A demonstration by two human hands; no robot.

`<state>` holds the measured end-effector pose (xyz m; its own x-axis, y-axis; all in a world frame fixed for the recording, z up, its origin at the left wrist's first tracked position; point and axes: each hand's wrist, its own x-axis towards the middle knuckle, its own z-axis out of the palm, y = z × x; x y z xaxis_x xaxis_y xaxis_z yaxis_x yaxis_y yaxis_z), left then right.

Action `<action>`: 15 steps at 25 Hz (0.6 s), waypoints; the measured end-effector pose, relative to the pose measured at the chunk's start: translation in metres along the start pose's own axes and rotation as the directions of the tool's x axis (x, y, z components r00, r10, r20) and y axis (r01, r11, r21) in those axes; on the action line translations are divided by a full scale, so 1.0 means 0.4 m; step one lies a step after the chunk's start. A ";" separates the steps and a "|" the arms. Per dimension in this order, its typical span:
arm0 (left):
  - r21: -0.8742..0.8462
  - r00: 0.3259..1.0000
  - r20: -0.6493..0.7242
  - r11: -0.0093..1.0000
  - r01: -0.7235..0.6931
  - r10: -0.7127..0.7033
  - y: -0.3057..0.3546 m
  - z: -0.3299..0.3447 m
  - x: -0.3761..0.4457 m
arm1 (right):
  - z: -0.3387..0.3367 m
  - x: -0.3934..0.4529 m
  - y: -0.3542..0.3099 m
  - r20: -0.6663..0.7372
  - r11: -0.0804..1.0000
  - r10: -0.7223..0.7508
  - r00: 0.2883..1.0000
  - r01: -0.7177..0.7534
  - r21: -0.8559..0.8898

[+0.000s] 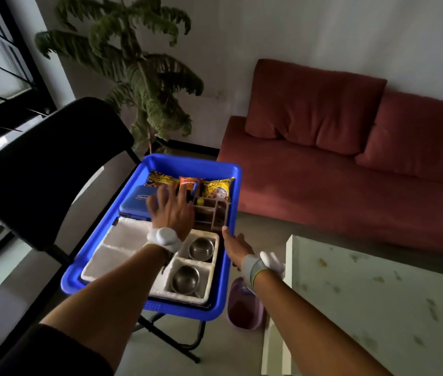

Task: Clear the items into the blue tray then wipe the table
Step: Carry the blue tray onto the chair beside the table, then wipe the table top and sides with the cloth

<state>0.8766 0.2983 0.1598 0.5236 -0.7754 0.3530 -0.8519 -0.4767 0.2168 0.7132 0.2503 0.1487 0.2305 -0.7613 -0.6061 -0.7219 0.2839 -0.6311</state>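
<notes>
The blue tray (122,202) stands on a folding stand left of the white table (377,302). Inside it lie a blue box (135,203), snack packets (219,187), a brown organiser (215,213), a white compartment tray (112,248) and two steel bowls (201,248). My left hand (171,210) hovers over the blue box and packets with fingers spread, holding nothing. My right hand (235,246) reaches to the tray's right rim, fingers relaxed; whether it touches the rim is unclear. The table top shows stains and bears no items.
A black chair (52,169) stands left of the tray. A red sofa (350,147) fills the right background, with a potted plant (144,85) behind the tray. A purple slipper (244,308) lies on the floor between tray and table.
</notes>
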 end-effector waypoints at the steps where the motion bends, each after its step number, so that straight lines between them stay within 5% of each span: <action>1: -0.022 0.997 0.012 0.997 -0.075 0.075 0.057 -0.004 0.009 | -0.028 0.003 0.023 -0.058 0.990 -0.063 0.996 0.055 -0.129; 4: -0.065 0.934 0.040 0.933 -0.353 0.356 0.208 0.009 0.011 | -0.139 0.013 0.109 -0.262 0.831 -0.350 0.899 0.168 -0.530; 7: -0.114 0.858 0.107 0.863 -0.492 0.503 0.367 0.063 -0.005 | -0.295 0.068 0.209 -0.177 0.614 -0.509 0.842 0.211 -0.761; 15: -0.294 0.879 0.373 0.937 -0.190 0.295 0.539 0.325 -0.157 | -0.458 0.275 0.451 0.131 0.637 -0.265 0.955 0.275 -0.720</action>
<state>0.6602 0.1906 0.0661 0.2089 -0.9773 0.0346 -0.8973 -0.1775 0.4041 0.4888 0.1110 0.0571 0.4967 -0.7262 -0.4754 -0.8663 -0.4483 -0.2202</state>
